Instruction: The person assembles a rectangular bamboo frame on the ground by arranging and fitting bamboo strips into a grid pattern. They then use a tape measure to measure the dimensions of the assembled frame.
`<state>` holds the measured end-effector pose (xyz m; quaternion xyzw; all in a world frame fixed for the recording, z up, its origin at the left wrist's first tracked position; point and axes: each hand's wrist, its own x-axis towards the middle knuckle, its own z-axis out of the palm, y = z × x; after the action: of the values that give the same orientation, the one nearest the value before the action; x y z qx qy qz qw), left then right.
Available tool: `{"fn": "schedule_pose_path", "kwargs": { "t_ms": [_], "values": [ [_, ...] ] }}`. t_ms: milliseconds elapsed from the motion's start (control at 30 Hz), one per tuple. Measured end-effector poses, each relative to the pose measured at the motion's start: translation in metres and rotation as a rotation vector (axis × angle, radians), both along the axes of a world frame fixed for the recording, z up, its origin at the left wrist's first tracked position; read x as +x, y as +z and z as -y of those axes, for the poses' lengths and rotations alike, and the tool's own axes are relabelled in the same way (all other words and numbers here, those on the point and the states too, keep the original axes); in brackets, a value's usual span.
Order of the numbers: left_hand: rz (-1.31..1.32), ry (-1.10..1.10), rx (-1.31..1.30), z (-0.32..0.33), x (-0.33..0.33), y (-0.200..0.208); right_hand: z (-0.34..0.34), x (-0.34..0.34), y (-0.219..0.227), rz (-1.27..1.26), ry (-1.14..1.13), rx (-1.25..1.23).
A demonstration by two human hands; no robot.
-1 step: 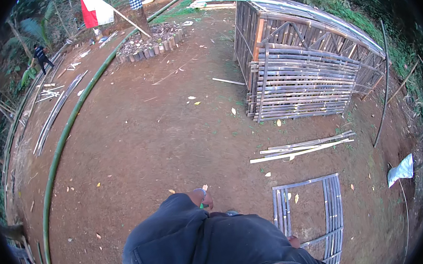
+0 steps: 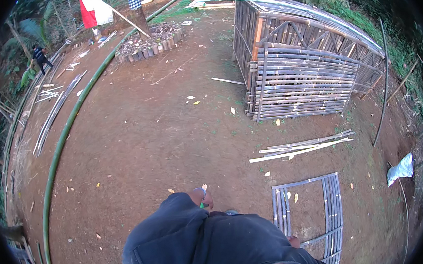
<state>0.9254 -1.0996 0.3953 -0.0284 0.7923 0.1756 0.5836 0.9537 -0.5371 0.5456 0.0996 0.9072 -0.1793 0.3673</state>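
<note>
My left hand [image 2: 207, 200], with a band at its wrist, hangs low in front of my dark shirt [image 2: 190, 243]. A small green thing shows against its inner side, but I cannot tell if it is held. My right hand [image 2: 293, 241] is mostly hidden by the shirt, and only a bit of it shows. It appears next to a flat frame of split bamboo slats [image 2: 332, 207] lying on the ground. Whether the right hand touches that frame is not visible. The fingers of both hands are too small or covered to make out.
Loose bamboo strips [image 2: 302, 149] lie ahead on the right, before a slatted bamboo panel [image 2: 304, 82] leaning on a bamboo hut [image 2: 307, 25]. A long green bamboo pole [image 2: 57, 159] runs along the left. Far left stands another person [image 2: 41, 58]. A silvery sack [image 2: 401, 170] is at right.
</note>
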Motion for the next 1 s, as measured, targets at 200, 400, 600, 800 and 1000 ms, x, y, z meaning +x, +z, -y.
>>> {"fn": "schedule_pose_path", "kwargs": {
  "t_ms": [200, 400, 600, 800, 1000],
  "values": [
    [0.03, 0.067, 0.069, -0.044, -0.036, 0.082, -0.049, 0.036, -0.044, -0.151, 0.141, -0.026],
    [-0.091, -0.004, -0.027, -0.033, -0.032, 0.08, -0.094, 0.064, -0.168, -0.082, 0.183, -0.018],
    [-0.247, -0.402, 0.184, -0.011, -0.013, 0.036, -0.076, 0.076, -0.144, -0.315, 0.734, 0.173],
    [-0.166, -0.416, 0.111, -0.004, -0.01, 0.008, -0.04, 0.1, -0.099, -0.171, -0.032, -0.064],
    [-0.145, -0.394, 0.033, -0.001, -0.012, 0.011, -0.009, 0.108, -0.056, -0.087, -0.076, -0.01]
  ]
}}
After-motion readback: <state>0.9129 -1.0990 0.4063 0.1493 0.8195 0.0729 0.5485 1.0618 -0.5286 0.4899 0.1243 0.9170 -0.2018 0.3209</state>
